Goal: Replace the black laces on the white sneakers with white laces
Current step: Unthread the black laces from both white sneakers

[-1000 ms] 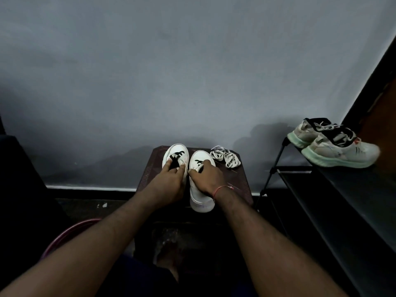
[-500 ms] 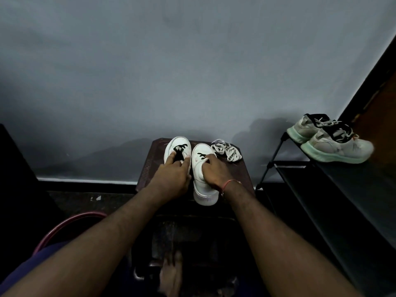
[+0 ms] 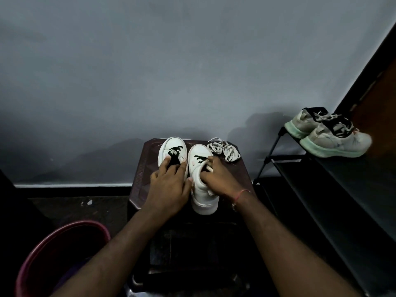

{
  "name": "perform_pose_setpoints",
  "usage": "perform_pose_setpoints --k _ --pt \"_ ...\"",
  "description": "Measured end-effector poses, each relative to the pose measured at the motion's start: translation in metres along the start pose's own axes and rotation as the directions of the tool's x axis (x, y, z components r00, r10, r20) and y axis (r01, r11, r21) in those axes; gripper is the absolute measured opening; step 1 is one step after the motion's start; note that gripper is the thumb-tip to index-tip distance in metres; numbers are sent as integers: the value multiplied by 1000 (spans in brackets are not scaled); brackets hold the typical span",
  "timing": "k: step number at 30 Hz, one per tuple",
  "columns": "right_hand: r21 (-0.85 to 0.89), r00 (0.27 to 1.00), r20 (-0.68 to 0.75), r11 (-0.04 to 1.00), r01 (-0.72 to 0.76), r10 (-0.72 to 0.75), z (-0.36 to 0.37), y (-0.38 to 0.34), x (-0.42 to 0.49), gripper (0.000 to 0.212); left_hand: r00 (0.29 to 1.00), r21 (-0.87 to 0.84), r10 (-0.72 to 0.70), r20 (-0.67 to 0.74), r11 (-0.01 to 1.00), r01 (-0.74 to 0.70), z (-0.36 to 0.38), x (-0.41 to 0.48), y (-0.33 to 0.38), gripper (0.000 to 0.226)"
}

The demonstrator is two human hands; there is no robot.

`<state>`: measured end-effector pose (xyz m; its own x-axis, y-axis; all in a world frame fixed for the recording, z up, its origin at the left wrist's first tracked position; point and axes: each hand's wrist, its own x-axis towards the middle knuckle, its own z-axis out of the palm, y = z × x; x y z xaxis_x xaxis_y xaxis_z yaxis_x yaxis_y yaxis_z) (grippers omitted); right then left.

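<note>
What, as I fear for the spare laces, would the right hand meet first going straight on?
Probably the black lace on the sneaker under it, where the right hand points; the white laces lie off that line.

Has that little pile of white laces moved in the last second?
No. The white laces lie at the same far right corner of the stool, beside the right sneaker toe.

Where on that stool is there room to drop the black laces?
The stool is bare along its left edge, beside the left sneaker; so is the dark shelf nearer than the green-soled shoes. White laces crowd the far right corner.
</note>
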<state>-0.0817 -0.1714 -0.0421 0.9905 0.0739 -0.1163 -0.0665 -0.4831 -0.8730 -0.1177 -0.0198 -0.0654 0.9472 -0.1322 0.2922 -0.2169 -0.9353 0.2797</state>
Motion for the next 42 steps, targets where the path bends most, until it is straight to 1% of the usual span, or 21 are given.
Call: perform_pose_setpoints --k 2,5,6,9,11,13,16,18,20,22,24,26,28,31,33,35,37,38,39,40,42 --pt "35 997 66 999 24 -27 -9 4 -2 67 994 -94 -52 -92 995 44 -5 4 8 72" --pt "29 990 62 992 122 -124 -21 15 -5 57 946 -253 -51 -321 967 -33 -13 8 22 47" --pt "36 986 53 987 155 -156 -23 19 -5 53 950 -288 -48 -308 957 -45 -16 10 27 45" --pt "91 974 -7 970 226 -226 -25 32 -13 43 996 -321 -62 -65 946 38 -24 15 38 53" --pt "142 968 -76 958 248 -239 -25 38 -23 43 998 -294 -64 17 953 66 -21 14 41 46" --pt "163 954 -161 946 279 -254 -25 43 -29 40 996 -313 -86 -8 946 79 -19 10 42 40" --pt "148 924 -265 936 321 -275 -27 43 -33 23 985 -453 -156 -70 885 108 -12 2 45 31" --pt "156 921 -274 932 327 -277 -29 43 -35 17 979 -522 -181 -98 846 104 -9 -2 46 20" --pt "164 936 -251 943 291 -246 -30 42 -38 17 977 -531 -184 -107 841 101 -8 -7 46 19" --pt "87 945 -229 962 260 -235 -29 38 -42 21 975 -508 -185 -121 855 99 -6 -10 48 21" --pt "-85 952 -160 964 250 -261 -31 31 -44 33 968 -529 -223 -118 839 129 -4 -13 50 21" --pt "-241 956 -30 930 277 -293 -34 21 -45 43 955 -564 -274 -115 809 165 -2 -14 52 25" --pt "-403 947 56 861 311 -315 -36 12 -42 43 955 -569 -278 -108 804 170 0 -14 52 28" --pt "-585 931 24 750 308 -364 -34 5 -35 31 965 -544 -238 -108 827 143 0 -12 52 26" --pt "-577 904 -28 746 334 -426 -35 9 -31 24 970 -529 -212 -119 840 119 0 -12 51 26" --pt "-433 879 -61 806 403 -473 -37 18 -29 13 972 -514 -200 -126 851 108 2 -12 50 26" --pt "-46 890 -112 897 439 -441 -37 23 -31 11 972 -514 -199 -127 851 108 3 -13 49 25" --pt "221 917 -148 891 396 -370 -39 22 -31 17 971 -520 -204 -127 847 110 3 -12 49 24" --pt "485 948 -175 815 317 -265 -44 21 -29 18 969 -523 -211 -131 845 113 3 -12 48 24" --pt "688 973 -187 688 230 -137 -51 19 -24 20 967 -515 -215 -136 849 116 3 -11 49 23" --pt "876 978 -183 468 113 105 -76 21 -15 30 965 -494 -224 -133 859 131 2 -11 51 22"
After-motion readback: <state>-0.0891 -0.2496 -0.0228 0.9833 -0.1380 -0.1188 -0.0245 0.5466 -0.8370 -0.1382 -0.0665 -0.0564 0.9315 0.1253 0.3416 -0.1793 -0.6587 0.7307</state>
